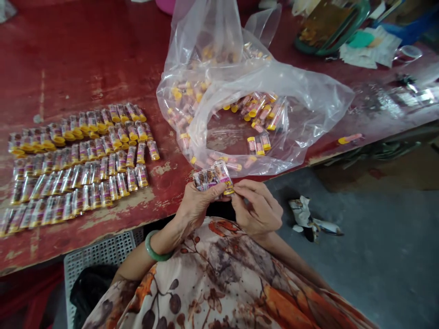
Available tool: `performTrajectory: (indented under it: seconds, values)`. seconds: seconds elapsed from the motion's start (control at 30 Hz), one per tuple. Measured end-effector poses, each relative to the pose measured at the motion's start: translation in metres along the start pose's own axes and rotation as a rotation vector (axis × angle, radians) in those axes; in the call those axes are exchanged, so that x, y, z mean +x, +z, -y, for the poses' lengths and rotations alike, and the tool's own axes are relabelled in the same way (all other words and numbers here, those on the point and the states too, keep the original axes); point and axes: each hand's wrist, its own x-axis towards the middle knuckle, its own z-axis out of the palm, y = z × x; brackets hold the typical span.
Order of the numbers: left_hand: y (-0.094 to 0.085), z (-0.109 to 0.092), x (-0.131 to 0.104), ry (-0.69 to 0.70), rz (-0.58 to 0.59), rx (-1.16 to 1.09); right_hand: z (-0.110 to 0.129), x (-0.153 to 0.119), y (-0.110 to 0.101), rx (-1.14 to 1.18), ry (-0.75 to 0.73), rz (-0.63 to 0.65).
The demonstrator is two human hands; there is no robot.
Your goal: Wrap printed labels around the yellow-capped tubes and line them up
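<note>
Close to my body at the table's front edge, my left hand [202, 198] is closed around a small bunch of printed labels [206, 177] in purple, white and yellow. The thumb presses on top of them. My right hand [257, 205] pinches the lower right corner of the front label [222, 173]; its fingertips partly hide that corner. Just beyond both hands lies a clear plastic bag [308, 109], its mouth spread toward me. Inside are many small pink tubes with yellow caps [264, 109], and a few lie near the opening [259, 144].
Rows of labelled tubes [78, 155] stand on the red table [85, 55] at left. A lone tube [350, 138] lies near the right edge. A green-rimmed jar [329, 27] is at the back right. Below the table sits a white basket [99, 253]; litter [308, 219] lies on the floor.
</note>
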Motion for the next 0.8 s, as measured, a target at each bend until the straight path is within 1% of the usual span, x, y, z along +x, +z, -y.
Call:
performTrajectory:
  seconds: [0.13,0.27,0.33,0.37,0.43,0.53,0.6,0.63,0.67,0.7,0.77,0.8]
  values:
    - [-0.001,0.0,-0.002,0.004,-0.022,-0.006,0.002,-0.003,-0.001,0.017,0.002,0.021]
    - [-0.005,0.0,-0.004,-0.032,-0.025,-0.021,-0.001,-0.011,-0.003,0.01,0.002,0.08]
    - [-0.013,-0.008,-0.004,-0.001,-0.072,0.004,-0.003,-0.013,-0.002,0.017,-0.042,0.126]
    - [-0.019,-0.016,-0.005,0.044,-0.118,0.023,-0.004,-0.013,-0.002,0.022,-0.082,0.15]
    - [-0.035,-0.04,-0.008,0.173,-0.215,0.077,-0.004,-0.011,-0.002,0.015,-0.167,0.201]
    - [-0.073,-0.094,-0.013,0.416,-0.353,0.222,-0.003,-0.006,-0.003,-0.021,-0.218,0.238]
    - [-0.103,-0.134,-0.012,0.596,-0.523,0.383,-0.005,-0.003,-0.003,-0.037,-0.231,0.241]
    - [-0.119,-0.153,-0.009,0.649,-0.6,0.472,-0.008,-0.003,-0.002,-0.036,-0.247,0.238]
    - [-0.132,-0.169,-0.006,0.667,-0.687,0.558,-0.01,-0.003,0.0,-0.031,-0.266,0.241]
    - [-0.145,-0.184,-0.001,0.648,-0.775,0.626,-0.013,-0.003,0.001,-0.023,-0.285,0.247]
    - [-0.161,-0.204,0.011,0.539,-0.884,0.736,-0.015,-0.005,0.003,-0.009,-0.3,0.258]
    - [-0.165,-0.21,0.016,0.48,-0.918,0.778,-0.015,-0.005,0.004,-0.008,-0.295,0.261]
